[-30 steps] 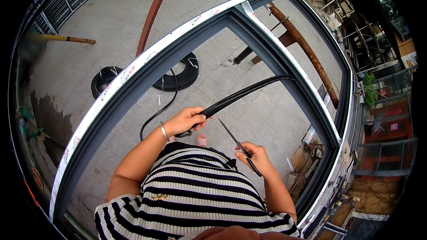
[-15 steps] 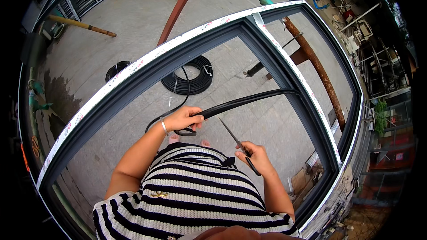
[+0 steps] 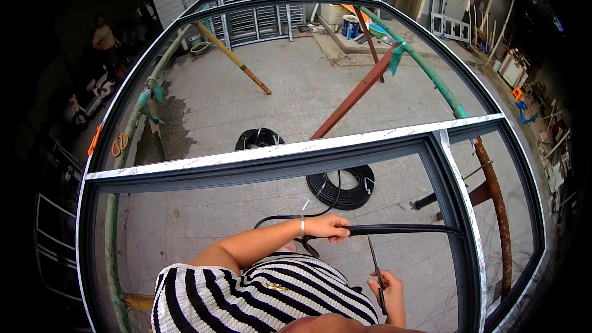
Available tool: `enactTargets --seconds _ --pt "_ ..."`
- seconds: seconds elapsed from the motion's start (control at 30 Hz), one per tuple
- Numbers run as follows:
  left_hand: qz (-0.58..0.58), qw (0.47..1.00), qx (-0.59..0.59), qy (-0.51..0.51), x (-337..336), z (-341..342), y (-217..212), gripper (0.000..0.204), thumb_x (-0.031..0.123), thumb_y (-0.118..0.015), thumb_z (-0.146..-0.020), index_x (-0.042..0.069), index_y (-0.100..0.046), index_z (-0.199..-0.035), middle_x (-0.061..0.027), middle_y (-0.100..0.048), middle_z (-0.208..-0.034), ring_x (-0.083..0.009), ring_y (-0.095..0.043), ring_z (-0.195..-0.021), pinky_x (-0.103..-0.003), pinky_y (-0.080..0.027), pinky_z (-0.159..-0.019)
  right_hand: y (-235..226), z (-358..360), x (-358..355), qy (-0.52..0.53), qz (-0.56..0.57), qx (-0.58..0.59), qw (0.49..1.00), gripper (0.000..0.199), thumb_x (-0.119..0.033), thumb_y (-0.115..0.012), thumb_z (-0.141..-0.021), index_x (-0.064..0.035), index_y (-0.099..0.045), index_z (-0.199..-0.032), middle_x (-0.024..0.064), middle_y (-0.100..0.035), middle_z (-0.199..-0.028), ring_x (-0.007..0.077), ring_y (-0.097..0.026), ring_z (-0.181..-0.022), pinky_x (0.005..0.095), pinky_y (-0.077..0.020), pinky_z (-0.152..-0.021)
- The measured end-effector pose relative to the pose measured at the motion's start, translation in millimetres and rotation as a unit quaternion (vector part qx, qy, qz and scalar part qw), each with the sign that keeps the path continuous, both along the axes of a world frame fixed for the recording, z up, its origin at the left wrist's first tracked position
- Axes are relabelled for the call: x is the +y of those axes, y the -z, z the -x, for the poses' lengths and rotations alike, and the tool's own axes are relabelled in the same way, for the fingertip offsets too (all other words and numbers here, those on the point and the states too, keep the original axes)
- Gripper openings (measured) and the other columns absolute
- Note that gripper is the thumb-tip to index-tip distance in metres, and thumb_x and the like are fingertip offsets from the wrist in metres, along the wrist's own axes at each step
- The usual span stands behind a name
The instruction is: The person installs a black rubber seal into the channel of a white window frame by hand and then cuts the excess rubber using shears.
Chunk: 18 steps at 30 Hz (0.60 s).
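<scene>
My left hand point(image 3: 328, 227) is closed around a black rubber sealing strip point(image 3: 401, 229). From that grip the strip runs right to the upright bar of a dark grey window frame point(image 3: 459, 209) with white film along its faces. A loose end curls below my wrist. Lower right, my right hand point(image 3: 391, 291) is closed on a pair of scissors point(image 3: 374, 259) with black handles. The thin blades point up toward the strip, their tip just below it. On the floor beyond my left hand lies a coil of black strip point(image 3: 342, 196), with a length trailing toward me.
The large frame surrounds me, resting on green poles point(image 3: 425, 74). A second black coil point(image 3: 259, 139), a red-brown beam point(image 3: 354, 98) and a yellow pole point(image 3: 234, 58) are farther off. Orange-handled scissors point(image 3: 119, 144) lie at left. A rusty pipe point(image 3: 498, 222) runs at right. Another person point(image 3: 105, 37) stands far left.
The view has turned and tipped up, showing more of the yard. My left hand still grips the strip, and the scissors in my right hand now point more steeply upward, tip close to it.
</scene>
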State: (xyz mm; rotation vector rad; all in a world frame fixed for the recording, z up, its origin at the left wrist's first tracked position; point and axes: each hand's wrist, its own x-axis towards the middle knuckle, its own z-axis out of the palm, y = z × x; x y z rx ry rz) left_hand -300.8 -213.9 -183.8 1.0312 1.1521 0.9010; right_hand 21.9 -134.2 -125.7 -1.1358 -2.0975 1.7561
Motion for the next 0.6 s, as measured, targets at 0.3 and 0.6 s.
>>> enactTargets --seconds 0.3,0.6 --pt "-0.004 0.999 -0.019 -0.029 -14.5 -13.3 13.2 0.023 0.027 -0.054 -0.106 0.006 -0.063 -0.105 0.0042 -0.063 -0.080 -0.0038 -0.055 -0.069 -0.023 -0.047 -0.066 35.4 15.7 35.3 -0.122 -0.099 0.025 0.987 0.023 -0.013 -0.077 -0.092 -0.0025 -0.069 -0.111 -0.0008 -0.063 -0.078 0.0069 -0.054 -0.071 0.0276 -0.0441 -0.063" --pt "-0.022 0.999 -0.007 -0.023 -13.7 -19.0 17.4 0.026 0.024 -0.053 -0.105 0.004 -0.063 -0.092 0.0016 -0.065 -0.079 -0.0064 -0.059 -0.070 -0.025 -0.050 -0.068 69.8 20.0 51.9 -0.091 -0.032 0.065 0.993 0.018 -0.007 -0.075 -0.090 -0.0002 -0.068 -0.104 -0.0055 -0.056 -0.062 0.0011 -0.049 -0.055 0.0198 -0.0347 -0.051"
